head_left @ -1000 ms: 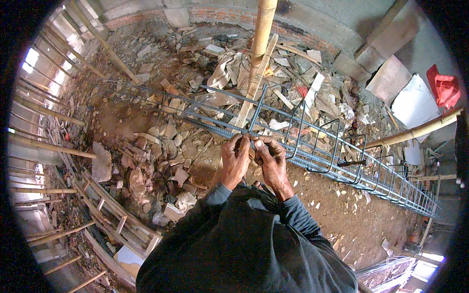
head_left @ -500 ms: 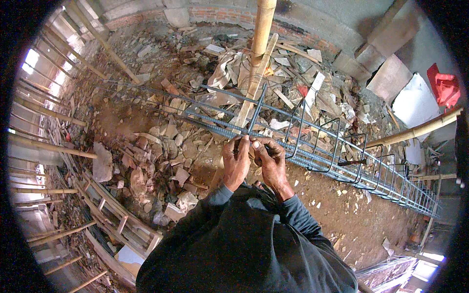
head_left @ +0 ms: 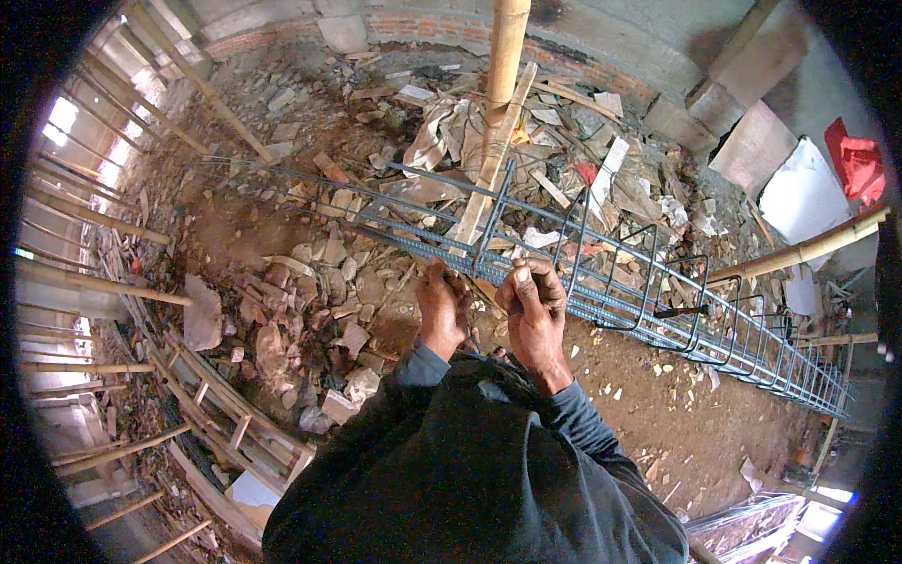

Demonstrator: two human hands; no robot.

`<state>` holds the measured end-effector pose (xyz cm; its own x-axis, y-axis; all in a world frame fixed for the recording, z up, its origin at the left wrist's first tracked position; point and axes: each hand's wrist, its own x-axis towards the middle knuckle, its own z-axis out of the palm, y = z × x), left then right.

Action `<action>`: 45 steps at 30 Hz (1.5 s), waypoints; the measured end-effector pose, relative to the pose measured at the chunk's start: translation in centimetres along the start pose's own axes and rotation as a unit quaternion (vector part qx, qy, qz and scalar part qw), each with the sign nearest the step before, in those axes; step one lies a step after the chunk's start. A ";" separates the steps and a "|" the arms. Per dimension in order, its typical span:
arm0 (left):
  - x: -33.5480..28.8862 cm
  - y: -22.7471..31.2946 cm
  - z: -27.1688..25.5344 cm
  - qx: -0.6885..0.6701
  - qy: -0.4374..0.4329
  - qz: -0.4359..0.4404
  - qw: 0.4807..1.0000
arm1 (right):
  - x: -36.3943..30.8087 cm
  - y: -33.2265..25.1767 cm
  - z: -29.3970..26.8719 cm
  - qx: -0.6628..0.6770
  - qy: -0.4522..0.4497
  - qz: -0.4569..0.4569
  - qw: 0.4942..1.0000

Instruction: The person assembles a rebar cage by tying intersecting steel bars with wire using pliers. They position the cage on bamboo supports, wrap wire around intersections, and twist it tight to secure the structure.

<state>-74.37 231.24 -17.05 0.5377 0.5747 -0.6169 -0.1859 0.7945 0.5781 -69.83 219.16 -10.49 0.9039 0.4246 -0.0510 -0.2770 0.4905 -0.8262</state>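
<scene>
A long cage of steel reinforcing bars runs from the far left down to the right in front of me. A dark square stirrup stands around its bars close beyond my hands. My left hand is closed just on the near side of the bars, its fingers curled in. Beside it, my right hand pinches with thumb and forefinger, the thumb on top. Whatever is in either hand is too small or too hidden to make out.
An upright bamboo pole and a slanted wooden strip stand beyond the cage. Broken rubble covers the ground to the left. Bamboo props line the left side; another bamboo pole slants in at right.
My hands, which were together at the stirrup's lower end, have moved apart. The left has gone lower and to the left, the right a little to the right.
</scene>
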 end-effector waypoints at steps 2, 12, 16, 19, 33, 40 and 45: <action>-0.3 0.0 -0.8 0.066 -0.060 -0.035 0.995 | -0.3 -0.9 0.8 -0.010 0.001 -0.019 1.000; -2.6 2.3 -3.0 0.091 -0.268 0.026 0.959 | 1.9 -12.3 0.8 -0.002 0.098 -0.211 0.972; -2.1 4.4 -1.5 0.028 -0.122 0.014 0.992 | 1.2 -11.9 1.0 -0.248 0.081 -0.117 0.958; -2.4 5.4 -0.7 0.072 -0.169 0.091 0.979 | 1.7 -7.3 1.9 -0.216 0.036 -0.033 0.975; -6.1 3.7 1.2 0.439 -0.103 0.334 0.828 | 1.9 0.3 4.2 -0.111 -0.020 0.135 0.984; -4.2 3.5 1.3 0.287 -0.104 0.305 0.902 | 2.8 -0.1 3.5 -0.155 -0.011 0.006 0.988; 0.1 8.8 -4.2 -0.167 -0.097 0.068 0.979 | 3.5 -4.4 2.3 0.120 0.004 -0.028 0.992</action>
<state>-79.45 239.13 -14.23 0.6294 0.6571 -0.4147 -0.5074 0.7518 0.4212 -66.19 220.23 -5.79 0.9228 0.3850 -0.0139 -0.2944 0.6815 -0.6700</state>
